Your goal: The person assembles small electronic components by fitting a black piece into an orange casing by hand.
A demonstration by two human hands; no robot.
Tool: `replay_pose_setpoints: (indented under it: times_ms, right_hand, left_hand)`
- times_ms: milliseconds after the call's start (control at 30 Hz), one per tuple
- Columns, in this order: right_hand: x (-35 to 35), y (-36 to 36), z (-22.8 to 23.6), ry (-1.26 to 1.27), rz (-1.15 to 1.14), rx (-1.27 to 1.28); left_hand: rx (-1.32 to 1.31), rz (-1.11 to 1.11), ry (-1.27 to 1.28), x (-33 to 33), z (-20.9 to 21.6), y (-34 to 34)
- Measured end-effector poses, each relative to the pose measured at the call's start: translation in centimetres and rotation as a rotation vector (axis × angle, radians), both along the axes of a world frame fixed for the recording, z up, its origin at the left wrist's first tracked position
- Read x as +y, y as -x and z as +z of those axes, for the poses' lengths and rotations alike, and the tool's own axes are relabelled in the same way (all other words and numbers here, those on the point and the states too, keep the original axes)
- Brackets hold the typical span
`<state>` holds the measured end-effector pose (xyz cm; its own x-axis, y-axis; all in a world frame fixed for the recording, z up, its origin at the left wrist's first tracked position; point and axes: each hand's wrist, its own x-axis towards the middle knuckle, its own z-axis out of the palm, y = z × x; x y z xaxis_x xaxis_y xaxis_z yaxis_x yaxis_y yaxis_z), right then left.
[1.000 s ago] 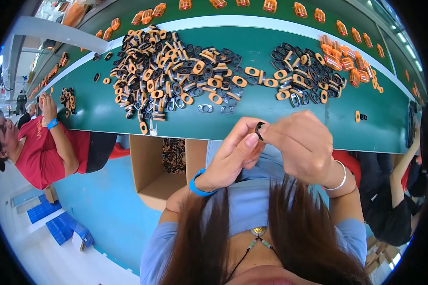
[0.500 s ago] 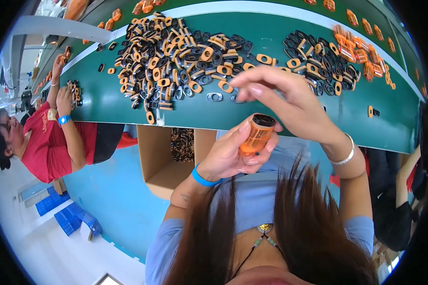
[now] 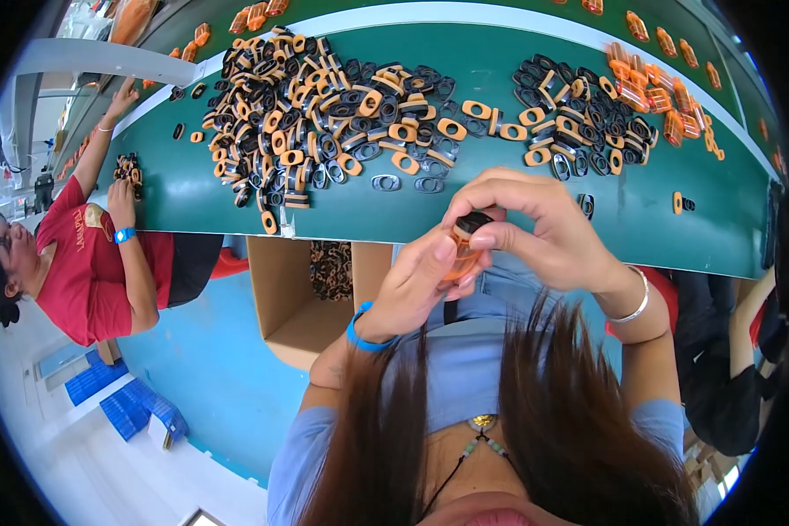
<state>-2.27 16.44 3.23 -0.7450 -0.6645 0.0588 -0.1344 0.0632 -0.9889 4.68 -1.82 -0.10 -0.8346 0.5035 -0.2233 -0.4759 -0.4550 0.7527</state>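
Observation:
My left hand (image 3: 408, 285) is wrapped round an orange see-through plastic housing (image 3: 461, 266), held upright in front of my chest near the table edge. At its upper end is a black oval cap (image 3: 476, 220). The thumb and curled fingers of my right hand (image 3: 548, 230) pinch this cap from the far side and the right. Fingers cover much of the housing, and how deep the cap sits in it cannot be made out. Just beyond my hands, two loose dark oval rings (image 3: 429, 185) lie on the green tabletop (image 3: 359, 216).
A large heap of black and orange oval rings (image 3: 294, 123) spreads over the table's left, a smaller heap (image 3: 579, 114) over the right. Orange housings (image 3: 653, 88) lie behind it. Below the edge stands a cardboard box (image 3: 280, 307). A co-worker in red (image 3: 88, 272) works at left.
My right hand has come down and left from above the housing and closed on the black cap at its top. My left hand keeps its hold on the housing.

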Motion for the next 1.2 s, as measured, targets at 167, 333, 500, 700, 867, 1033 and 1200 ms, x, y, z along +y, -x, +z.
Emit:
replay_pose_setpoints:
  times_ms: [167, 333, 500, 700, 867, 1033, 1200]
  right_hand:
    - [0.3, -0.3, -2.1, 0.414, -0.121, -0.414]
    - [2.5, -1.3, -4.4, -0.21, -0.439, 0.388]
    - [2.8, -3.1, -7.1, -0.503, -0.376, 0.484]
    - [2.7, -3.0, -7.7, -0.513, -0.386, 0.591]
    - [3.2, -3.0, -7.6, -0.481, -0.388, 0.529]
    - [3.2, -2.4, -7.0, -0.519, -0.296, 0.675]
    - [3.4, -2.2, -7.8, -0.551, -0.253, 0.77]
  left_hand:
    - [-0.014, 0.006, -0.034, 0.4, -0.2, 0.3]
    - [0.171, 0.083, -0.034, -0.3, -1.1, 0.5]
    - [0.308, 0.105, -0.038, -0.8, -0.8, 1.1]
    - [0.428, 0.123, -0.025, -1.3, -0.8, 1.5]
    - [0.48, 0.078, 0.007, -1.3, -0.6, 1.6]
    - [0.501, 0.077, 0.037, -1.3, -0.6, 1.7]
    - [0.478, 0.088, 0.039, -0.9, -0.1, 1.4]
